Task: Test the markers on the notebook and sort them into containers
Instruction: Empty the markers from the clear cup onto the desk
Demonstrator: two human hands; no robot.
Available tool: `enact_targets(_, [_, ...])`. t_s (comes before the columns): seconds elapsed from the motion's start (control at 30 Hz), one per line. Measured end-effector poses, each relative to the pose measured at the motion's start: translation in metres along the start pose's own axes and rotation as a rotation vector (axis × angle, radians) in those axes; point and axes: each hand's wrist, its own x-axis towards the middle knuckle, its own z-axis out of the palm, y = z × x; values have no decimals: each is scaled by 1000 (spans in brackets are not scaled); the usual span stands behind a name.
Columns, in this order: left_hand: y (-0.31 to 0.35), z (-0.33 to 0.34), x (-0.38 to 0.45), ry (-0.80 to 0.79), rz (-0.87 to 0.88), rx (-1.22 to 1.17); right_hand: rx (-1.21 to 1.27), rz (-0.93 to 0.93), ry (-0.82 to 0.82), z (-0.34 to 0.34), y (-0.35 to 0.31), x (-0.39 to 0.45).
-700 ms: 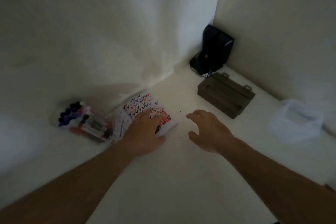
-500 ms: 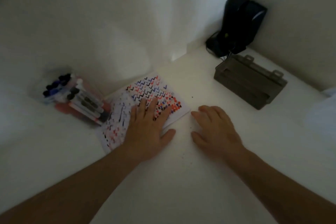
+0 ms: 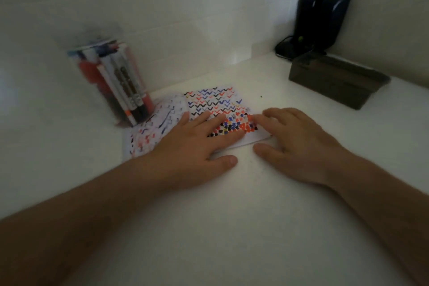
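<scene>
Ink-covered notebook [image 3: 209, 109]: we are pressing it flat, left hand [image 3: 195, 144] and right hand [image 3: 294, 144] both spread, holding nothing; markers [image 3: 120, 81] seemingly awaiting sorting.

Dim, greyish light; a pale glow falls on the counter [image 3: 232, 193] near the back wall. Soft blur throughout, wide-angle bending toward the edges.
</scene>
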Motion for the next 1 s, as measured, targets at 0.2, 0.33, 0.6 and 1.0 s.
enact_targets(0.2, [14,-4,-59,-56,147,12,-18,-5,-92,-1,-37,-41])
enact_targets(0.33, [34,3,-98,-39,209,9,-43,48,-118,9,-58,-76])
enact_targets(0.6, [-25,-37,-132,814,-299,-680,-1,93,-88,7,-69,-93])
enact_targets(1.0, [-106,-73,-45,842,-441,-1286,-174,4,-258,-32,-80,-57])
